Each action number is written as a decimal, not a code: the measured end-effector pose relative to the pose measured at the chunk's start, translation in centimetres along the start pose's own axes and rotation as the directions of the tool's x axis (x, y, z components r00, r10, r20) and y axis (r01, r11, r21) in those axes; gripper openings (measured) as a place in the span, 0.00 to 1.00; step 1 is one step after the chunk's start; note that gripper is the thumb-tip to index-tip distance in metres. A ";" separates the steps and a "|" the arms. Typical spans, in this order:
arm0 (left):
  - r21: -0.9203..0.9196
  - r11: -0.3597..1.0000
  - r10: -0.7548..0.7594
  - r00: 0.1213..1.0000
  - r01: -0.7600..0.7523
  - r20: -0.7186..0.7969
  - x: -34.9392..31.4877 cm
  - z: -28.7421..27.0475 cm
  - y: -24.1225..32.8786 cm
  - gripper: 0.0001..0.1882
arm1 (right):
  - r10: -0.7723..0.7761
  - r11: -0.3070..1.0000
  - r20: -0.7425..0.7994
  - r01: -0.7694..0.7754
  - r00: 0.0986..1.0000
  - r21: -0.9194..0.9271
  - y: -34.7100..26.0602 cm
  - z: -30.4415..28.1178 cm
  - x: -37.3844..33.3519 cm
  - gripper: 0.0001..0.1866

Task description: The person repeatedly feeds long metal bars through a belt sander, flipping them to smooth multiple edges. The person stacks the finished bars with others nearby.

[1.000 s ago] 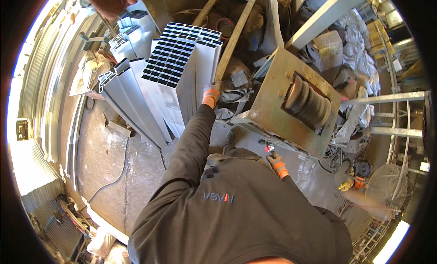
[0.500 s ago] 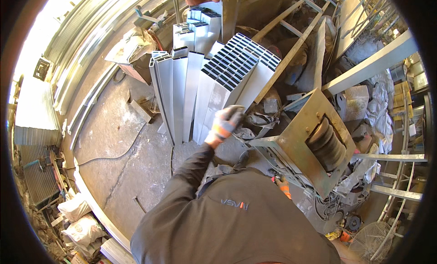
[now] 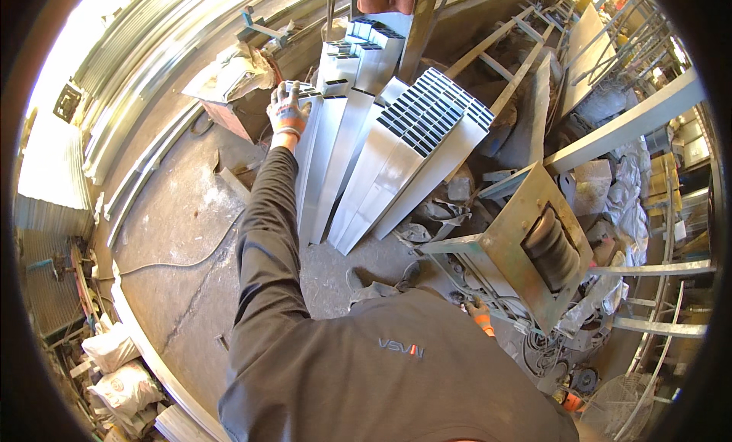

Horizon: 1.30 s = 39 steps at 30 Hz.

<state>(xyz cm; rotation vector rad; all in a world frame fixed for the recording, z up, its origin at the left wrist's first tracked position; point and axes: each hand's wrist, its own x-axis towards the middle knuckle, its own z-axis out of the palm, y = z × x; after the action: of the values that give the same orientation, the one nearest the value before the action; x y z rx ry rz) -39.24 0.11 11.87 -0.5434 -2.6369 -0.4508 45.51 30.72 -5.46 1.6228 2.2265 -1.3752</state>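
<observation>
My left hand (image 3: 288, 115), in a grey and orange work glove, reaches forward to the upper ends of the leftmost silver metal profiles (image 3: 319, 148). Its fingers are spread at their edge and do not look wrapped round anything. Just right of it stands a thick bundle of rectangular metal tubes (image 3: 389, 148), leaning upright with the hollow ends facing up. My right hand (image 3: 480, 317), in an orange glove, is low beside a metal-framed machine (image 3: 526, 240) with a dark ribbed roller. Its fingers are partly hidden, so what it holds cannot be made out.
Behind the tubes stands a post (image 3: 418, 38). Long metal sheets (image 3: 145, 83) lie along the far left. A cable (image 3: 179, 264) crosses the floor. White sacks (image 3: 126, 388) sit lower left. A fan guard (image 3: 621, 404) and coiled cables (image 3: 534, 350) are lower right.
My left hand has moved left and forward, from the front of the tube bundle to the upper ends of the leftmost profiles. My right hand stays low by the machine.
</observation>
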 end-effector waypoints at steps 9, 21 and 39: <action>-0.326 0.936 -0.024 0.949 0.131 0.315 3.9 4.0 -4.3 0.45 | 0.073 0.993 0.016 -0.071 0.997 -0.092 7.5 4.2 -3.6 0.36; -0.550 0.834 0.077 0.978 0.043 0.193 -1.4 2.9 -6.4 0.40 | 0.109 0.983 0.055 -0.100 0.993 -0.153 12.4 5.6 -3.8 0.35; -0.366 0.929 0.010 0.988 0.049 0.157 -10.3 -11.2 2.4 0.33 | 0.018 1.000 0.124 -0.019 0.992 0.007 5.8 6.3 -3.4 0.36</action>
<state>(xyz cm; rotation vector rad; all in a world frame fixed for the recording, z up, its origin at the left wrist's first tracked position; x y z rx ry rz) -25.92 -5.21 17.43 -0.6922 -2.7184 -0.9608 48.88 24.23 -11.04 1.5120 2.1339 -1.4402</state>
